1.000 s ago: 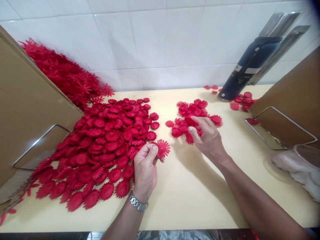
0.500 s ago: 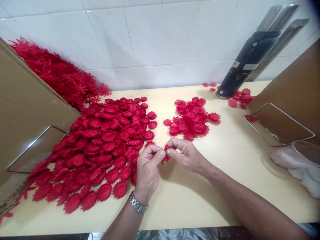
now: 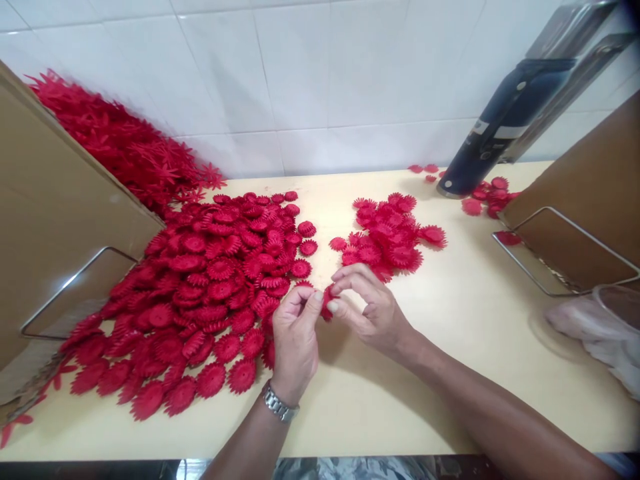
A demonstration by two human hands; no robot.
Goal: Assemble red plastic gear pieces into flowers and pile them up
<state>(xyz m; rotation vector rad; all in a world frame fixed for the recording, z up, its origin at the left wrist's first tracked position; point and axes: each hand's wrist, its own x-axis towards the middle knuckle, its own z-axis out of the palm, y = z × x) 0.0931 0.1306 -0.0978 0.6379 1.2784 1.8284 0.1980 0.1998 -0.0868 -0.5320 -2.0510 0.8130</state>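
Between my two hands is a small red fringed flower piece (image 3: 327, 302), partly hidden by the fingers. My left hand (image 3: 297, 330), with a metal watch on its wrist, pinches the piece from the left. On the other side, my right hand (image 3: 373, 307) has its thumb and curled forefinger at the piece's edge, with a gap showing behind the fingertips. A large heap of red fringed flower pieces (image 3: 215, 270) spreads to the left of my hands. Just beyond them lies a smaller pile of flatter red pieces (image 3: 387, 233).
Cardboard boxes stand at the left (image 3: 75, 173) and right (image 3: 590, 187), with metal wire stands (image 3: 565, 230) against them. Red star-shaped pieces (image 3: 130, 153) are heaped at the back left. A dark blue bottle (image 3: 505, 127) and a plastic-wrapped container (image 3: 595, 333) are on the right.
My right hand's fingers have lifted and arched more around the flower piece. My left hand keeps its pinch. The whole view has shifted slightly.
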